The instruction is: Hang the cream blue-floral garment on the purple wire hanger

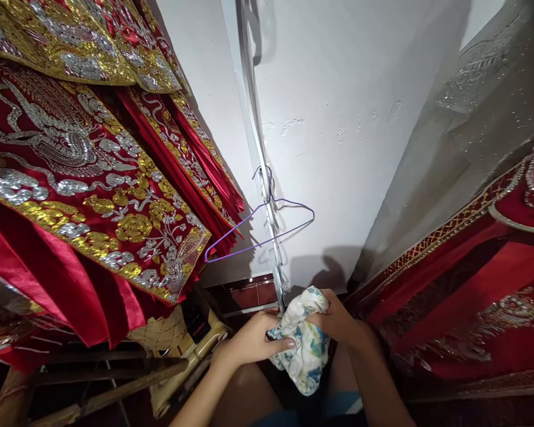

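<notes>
A white cloth [306, 350] with a blue, green and yellow floral print is bunched up above my lap. My left hand [264, 338] grips its left side, the thumb lying across the front. On the upper right, my right hand [333, 320] is closed on the same cloth, thumb pressed on top. Whether the cloth is a garment I cannot tell from its folds. Beyond my hands, a purple wire hanger [260, 243] hangs bare from a narrow metal strip [253, 107] on the white wall.
Red cloth with gold and silver sequin embroidery [133, 225] hangs along the left. More red embroidered cloth [467, 308] covers the right side. A bamboo frame [182, 370] stands low at left, a dark object [198, 326] on it. Behind is a white wall [338, 148].
</notes>
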A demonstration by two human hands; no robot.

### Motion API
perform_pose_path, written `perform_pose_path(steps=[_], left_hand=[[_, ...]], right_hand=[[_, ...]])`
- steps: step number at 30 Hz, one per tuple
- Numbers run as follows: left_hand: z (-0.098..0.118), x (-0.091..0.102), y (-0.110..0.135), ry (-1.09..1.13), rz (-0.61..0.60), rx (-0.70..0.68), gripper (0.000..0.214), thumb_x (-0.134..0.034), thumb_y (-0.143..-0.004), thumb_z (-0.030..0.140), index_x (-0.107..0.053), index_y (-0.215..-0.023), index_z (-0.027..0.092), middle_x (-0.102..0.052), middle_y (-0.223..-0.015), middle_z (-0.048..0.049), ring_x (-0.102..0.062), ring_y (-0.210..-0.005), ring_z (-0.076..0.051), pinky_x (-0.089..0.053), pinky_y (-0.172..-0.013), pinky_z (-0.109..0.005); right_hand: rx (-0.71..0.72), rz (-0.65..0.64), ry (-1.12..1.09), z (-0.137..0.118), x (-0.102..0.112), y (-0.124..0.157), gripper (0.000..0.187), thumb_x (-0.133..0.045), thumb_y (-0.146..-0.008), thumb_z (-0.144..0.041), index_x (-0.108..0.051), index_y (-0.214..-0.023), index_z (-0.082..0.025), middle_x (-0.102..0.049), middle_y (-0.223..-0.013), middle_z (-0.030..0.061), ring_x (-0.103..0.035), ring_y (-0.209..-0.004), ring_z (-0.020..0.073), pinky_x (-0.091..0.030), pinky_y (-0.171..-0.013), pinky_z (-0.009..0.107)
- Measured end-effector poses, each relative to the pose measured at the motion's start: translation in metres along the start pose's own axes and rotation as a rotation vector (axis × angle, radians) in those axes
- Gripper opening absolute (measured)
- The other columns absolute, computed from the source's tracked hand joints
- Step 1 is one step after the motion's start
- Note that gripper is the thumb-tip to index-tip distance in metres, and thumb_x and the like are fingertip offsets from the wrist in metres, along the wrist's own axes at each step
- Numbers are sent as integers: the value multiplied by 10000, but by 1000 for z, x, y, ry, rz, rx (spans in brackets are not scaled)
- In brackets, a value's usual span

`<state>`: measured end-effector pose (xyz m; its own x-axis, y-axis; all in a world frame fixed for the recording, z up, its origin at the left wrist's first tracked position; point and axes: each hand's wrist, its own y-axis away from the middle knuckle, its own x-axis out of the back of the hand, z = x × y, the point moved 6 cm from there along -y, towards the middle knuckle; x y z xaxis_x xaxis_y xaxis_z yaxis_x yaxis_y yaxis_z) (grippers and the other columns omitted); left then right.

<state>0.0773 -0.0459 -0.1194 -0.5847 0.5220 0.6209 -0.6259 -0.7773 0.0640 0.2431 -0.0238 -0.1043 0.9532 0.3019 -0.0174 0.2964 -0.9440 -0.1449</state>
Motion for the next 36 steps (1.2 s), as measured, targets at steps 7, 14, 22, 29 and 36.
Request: perform_pose_path(steps=[7, 14, 22, 29, 36], left_hand=[[-34, 48, 42, -328, 114, 244, 478, -470, -960, 531, -599, -659, 183, -634, -706, -27, -613, -760, -205, -446, -960, -379], [-26, 114, 66, -375, 379, 278, 366, -489, -928, 427, -764, -965, 189, -693, -1256, -132, -581, -1238, -319, -345, -1150, -475], [43, 184, 73, -421, 872, 199, 329, -500, -891, 431, -683, -764, 188, -742, -1084, -92, -662, -1011, -298, -503, -899, -344], [77, 214, 33, -613, 915, 260, 277, -452, -941, 421, -583, -1044, 200, -615, -750, 0, -555, -632, -183, -390, -631, -255], [55, 215, -3, -456, 613, 54, 347, -404, -968, 368, -671, -1120, 205, -695, -867, -25, -620, -781, -197, -431, -743, -251]], right_hand=[[185, 267, -37, -12, 51, -23, 347, -583, -679, -157, -711, -997, -212, -687, -934, 21, -547, -696, 152, -432, -610, 251], [195, 163, 138, -20, 47, -74, 513, -557, -820, -270, -609, -1331, -264, -683, -1192, 47, -585, -1168, 257, -458, -1004, 355], [13, 97, 250, 5, 28, -143, 335, -517, -847, -372, -701, -1093, -237, -723, -1128, 49, -606, -1127, 266, -443, -1015, 379], [36, 109, 184, 4, 17, -110, 281, -517, -837, -376, -700, -932, -184, -729, -850, 42, -659, -866, 253, -517, -804, 334], [218, 442, 282, -38, 69, -74, 549, -572, -784, -249, -599, -1333, -244, -727, -1079, 75, -631, -1089, 285, -503, -944, 400]])
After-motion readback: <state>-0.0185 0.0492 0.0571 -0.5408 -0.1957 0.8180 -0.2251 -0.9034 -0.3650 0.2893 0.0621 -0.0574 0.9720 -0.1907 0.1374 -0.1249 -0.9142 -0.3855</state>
